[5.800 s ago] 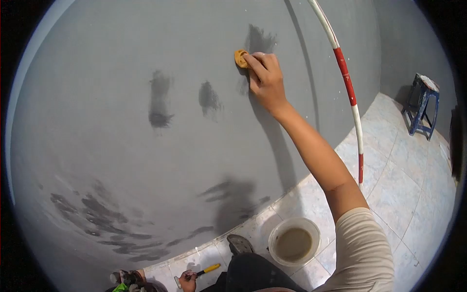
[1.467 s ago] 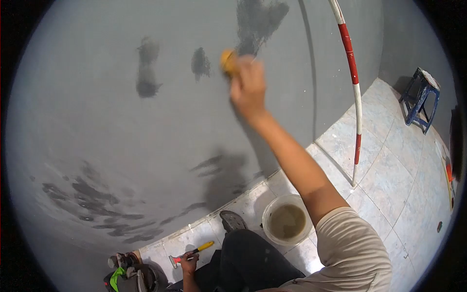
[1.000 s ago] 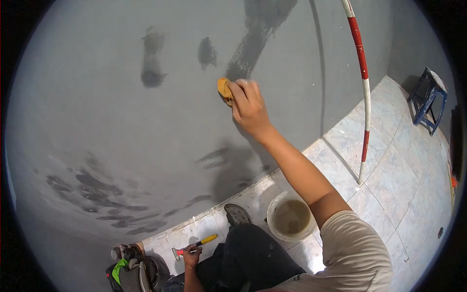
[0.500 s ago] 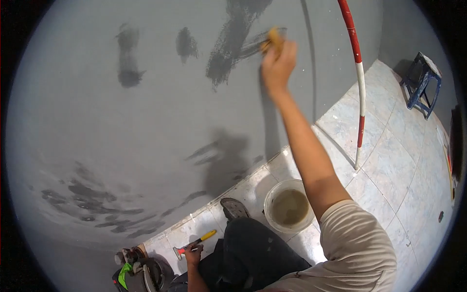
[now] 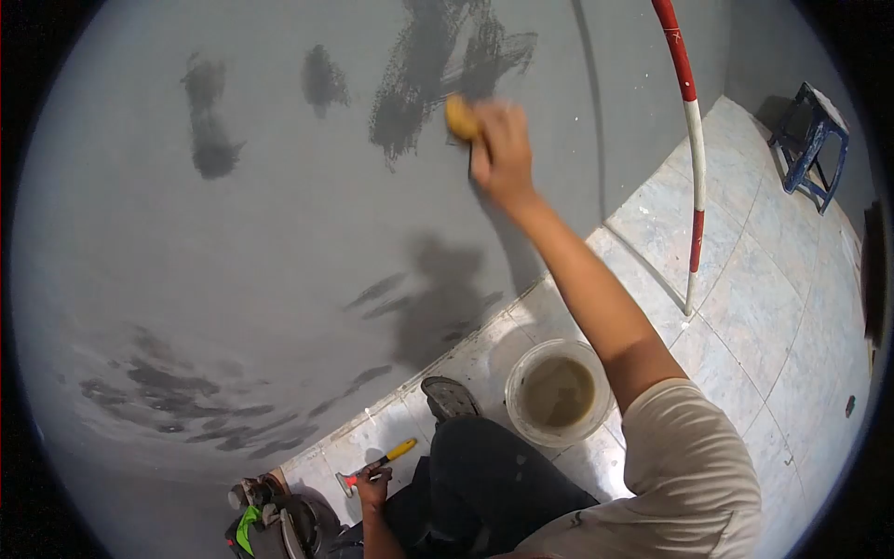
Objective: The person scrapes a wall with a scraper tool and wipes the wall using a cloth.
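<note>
My right hand is closed on a yellow sponge, pressed to the grey wall beside a dark, wet-looking streaked patch. Low in the view, my left hand grips a scraper with a yellow and black handle and a red part near its blade. The scraper is over the floor tiles by my bent leg. More dark marks show on the wall, at the upper left and lower left.
A bucket of murky water stands on the tiled floor right of my knee. A red and white pole rises beyond my right arm. A blue stool is at the far right, and a dark bag lies at the lower left.
My right hand has swept the sponge down and to the left from the upper right. The dark patch has grown wider over the past seconds. My left hand still holds the scraper.
</note>
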`<state>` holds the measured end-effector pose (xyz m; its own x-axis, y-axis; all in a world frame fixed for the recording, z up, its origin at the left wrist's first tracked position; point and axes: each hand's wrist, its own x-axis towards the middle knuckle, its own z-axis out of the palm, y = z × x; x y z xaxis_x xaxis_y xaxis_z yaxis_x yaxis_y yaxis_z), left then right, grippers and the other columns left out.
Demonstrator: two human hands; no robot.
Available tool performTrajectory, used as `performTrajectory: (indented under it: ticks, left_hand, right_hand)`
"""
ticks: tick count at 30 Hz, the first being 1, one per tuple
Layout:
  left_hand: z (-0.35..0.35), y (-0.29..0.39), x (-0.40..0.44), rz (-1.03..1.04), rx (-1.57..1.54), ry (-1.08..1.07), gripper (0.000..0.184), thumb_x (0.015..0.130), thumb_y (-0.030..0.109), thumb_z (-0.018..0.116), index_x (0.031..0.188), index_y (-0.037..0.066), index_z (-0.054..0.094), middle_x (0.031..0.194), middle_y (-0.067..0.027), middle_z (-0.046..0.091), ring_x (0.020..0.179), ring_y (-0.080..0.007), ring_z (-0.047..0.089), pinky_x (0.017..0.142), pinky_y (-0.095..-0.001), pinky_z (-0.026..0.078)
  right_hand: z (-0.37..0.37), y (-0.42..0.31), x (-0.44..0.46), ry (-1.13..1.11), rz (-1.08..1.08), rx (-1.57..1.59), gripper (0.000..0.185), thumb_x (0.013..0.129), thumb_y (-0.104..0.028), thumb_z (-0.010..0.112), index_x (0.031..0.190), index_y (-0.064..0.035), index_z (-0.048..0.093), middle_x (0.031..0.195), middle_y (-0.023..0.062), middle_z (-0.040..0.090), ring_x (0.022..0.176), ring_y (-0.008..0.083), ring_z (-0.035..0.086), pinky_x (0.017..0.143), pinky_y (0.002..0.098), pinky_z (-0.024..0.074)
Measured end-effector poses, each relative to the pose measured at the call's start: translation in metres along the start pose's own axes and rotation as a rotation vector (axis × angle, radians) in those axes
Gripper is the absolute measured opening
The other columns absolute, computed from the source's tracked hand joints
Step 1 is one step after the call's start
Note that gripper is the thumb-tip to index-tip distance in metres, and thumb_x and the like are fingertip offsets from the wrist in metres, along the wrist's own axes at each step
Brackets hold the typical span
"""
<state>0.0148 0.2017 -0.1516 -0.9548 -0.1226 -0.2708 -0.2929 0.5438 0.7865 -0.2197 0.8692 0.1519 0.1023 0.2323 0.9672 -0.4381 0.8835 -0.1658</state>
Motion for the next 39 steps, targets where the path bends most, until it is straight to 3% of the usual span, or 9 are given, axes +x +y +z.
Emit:
performTrajectory:
  ticks: [5, 9, 12, 16, 19, 23, 26, 32, 39]
  left_hand:
    - [-0.003, -0.003, 0.002, 0.129, 0.078, -0.028, 0.035, 0.088, 0.013, 0.079, 0.118, -0.001, 0.065, 0.093, -0.0106, 0.075, 0.074, -0.0180, 0.072, 0.061, -0.0284, 0.055]
    - [-0.005, -0.003, -0.002, 0.103, 0.053, -0.034, 0.037, 0.087, 0.013, 0.080, 0.118, -0.001, 0.064, 0.094, -0.0106, 0.075, 0.074, -0.0183, 0.072, 0.062, -0.0287, 0.055]
    - [-0.002, -0.012, 0.006, 0.052, 0.030, 0.001, 0.039, 0.086, 0.013, 0.081, 0.118, -0.001, 0.064, 0.095, -0.0110, 0.075, 0.075, -0.0191, 0.072, 0.065, -0.0292, 0.056]
    - [-0.001, 0.003, 0.002, 0.021, 0.082, 0.004, 0.039, 0.086, 0.012, 0.082, 0.119, -0.001, 0.064, 0.096, -0.0106, 0.074, 0.075, -0.0197, 0.072, 0.067, -0.0302, 0.057]
    - [-0.003, 0.007, -0.001, 0.092, 0.109, -0.017, 0.039, 0.086, 0.012, 0.082, 0.118, 0.001, 0.065, 0.097, -0.0094, 0.074, 0.075, -0.0191, 0.071, 0.066, -0.0300, 0.057]
    - [-0.002, 0.006, 0.000, 0.016, 0.082, -0.031, 0.040, 0.083, 0.008, 0.084, 0.117, -0.002, 0.065, 0.097, -0.0107, 0.072, 0.084, -0.0197, 0.071, 0.075, -0.0325, 0.058]
    - [-0.001, 0.005, 0.002, -0.039, 0.074, -0.015, 0.040, 0.083, 0.007, 0.083, 0.118, -0.002, 0.064, 0.097, -0.0111, 0.072, 0.083, -0.0195, 0.071, 0.075, -0.0310, 0.059]
    - [0.002, 0.010, -0.001, 0.047, 0.069, -0.003, 0.041, 0.084, 0.004, 0.083, 0.118, -0.003, 0.063, 0.098, -0.0116, 0.072, 0.082, -0.0191, 0.071, 0.074, -0.0306, 0.059]
    - [0.005, 0.027, -0.007, -0.069, 0.040, -0.039, 0.039, 0.085, 0.006, 0.082, 0.118, -0.002, 0.063, 0.100, -0.0112, 0.073, 0.084, -0.0190, 0.071, 0.074, -0.0297, 0.058]
  right_hand:
    - [-0.017, 0.010, 0.018, -0.186, -0.095, 0.038, 0.045, 0.075, 0.011, 0.063, 0.117, -0.0051, 0.065, 0.108, 0.0158, 0.058, 0.100, 0.0358, 0.057, 0.087, 0.0451, 0.0475]
    - [0.008, 0.030, 0.126, 0.162, -0.034, 0.023, 0.043, 0.079, 0.006, 0.063, 0.119, -0.0079, 0.065, 0.111, 0.0152, 0.057, 0.102, 0.0364, 0.055, 0.086, 0.0456, 0.0466]
    - [0.008, 0.031, 0.093, 0.130, -0.006, -0.068, 0.042, 0.079, 0.005, 0.063, 0.119, -0.0077, 0.065, 0.112, 0.0141, 0.058, 0.103, 0.0355, 0.055, 0.089, 0.0463, 0.0461]
    - [-0.030, 0.012, -0.051, -0.240, 0.011, 0.090, 0.045, 0.078, 0.005, 0.064, 0.121, -0.0078, 0.065, 0.112, 0.0127, 0.059, 0.101, 0.0316, 0.055, 0.091, 0.0436, 0.0423]
    - [-0.042, 0.017, -0.030, -0.325, 0.011, 0.030, 0.045, 0.078, 0.004, 0.064, 0.121, -0.0082, 0.066, 0.113, 0.0121, 0.058, 0.101, 0.0303, 0.055, 0.091, 0.0413, 0.0411]
    - [-0.005, 0.035, 0.072, 0.074, -0.023, -0.015, 0.042, 0.079, 0.004, 0.064, 0.118, -0.0100, 0.066, 0.109, 0.0107, 0.057, 0.101, 0.0312, 0.055, 0.091, 0.0410, 0.0407]
    - [-0.004, 0.033, 0.080, 0.143, 0.092, 0.013, 0.041, 0.079, 0.004, 0.065, 0.117, -0.0107, 0.066, 0.110, 0.0114, 0.058, 0.102, 0.0326, 0.055, 0.091, 0.0414, 0.0412]
    - [-0.064, 0.046, -0.095, -0.315, 0.008, -0.054, 0.041, 0.076, 0.007, 0.063, 0.114, -0.0061, 0.064, 0.111, 0.0155, 0.059, 0.102, 0.0353, 0.056, 0.093, 0.0449, 0.0427]
    - [-0.077, 0.135, -0.049, 0.173, 0.502, -0.287, 0.025, 0.088, -0.004, 0.056, 0.113, -0.0024, 0.057, 0.111, 0.0168, 0.058, 0.107, 0.0371, 0.055, 0.092, 0.0461, 0.0373]
